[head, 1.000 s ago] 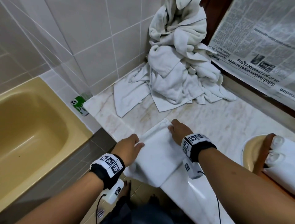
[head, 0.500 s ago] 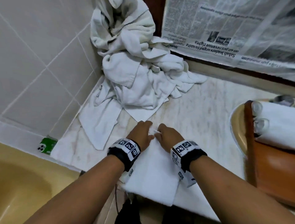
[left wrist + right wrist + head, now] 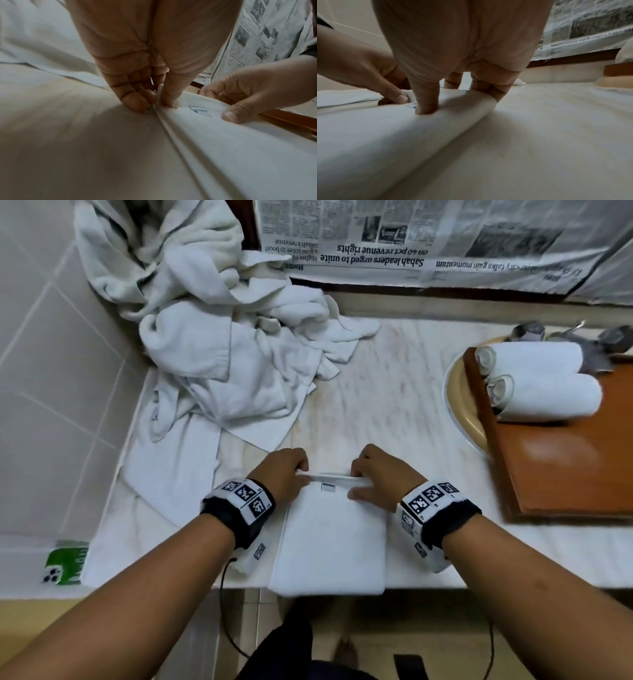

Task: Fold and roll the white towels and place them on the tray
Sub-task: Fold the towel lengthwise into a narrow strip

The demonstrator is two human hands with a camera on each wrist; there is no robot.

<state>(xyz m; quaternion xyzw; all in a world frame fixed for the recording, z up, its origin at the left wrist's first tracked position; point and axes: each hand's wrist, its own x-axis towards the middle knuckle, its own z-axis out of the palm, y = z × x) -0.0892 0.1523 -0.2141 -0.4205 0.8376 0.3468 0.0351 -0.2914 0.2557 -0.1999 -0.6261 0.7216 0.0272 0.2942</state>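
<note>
Both hands, left hand (image 3: 284,470) and right hand (image 3: 376,474), pinch the far edge of the folded towel (image 3: 330,542) mid-frame; uneven curling would probably skew the roll.

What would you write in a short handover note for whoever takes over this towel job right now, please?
Left hand: pinches the far edge of the folded towel at its left corner.
Right hand: grips the same edge at its right corner, thumb on top.
The folded towel lies flat on the marble counter, near end at the counter's front edge, far edge just turned over.
Done: two rolled towels lie on the wooden tray.
Left: roll this towel towards you and set it on the tray; then work through the heap of loose towels in the corner.
</note>
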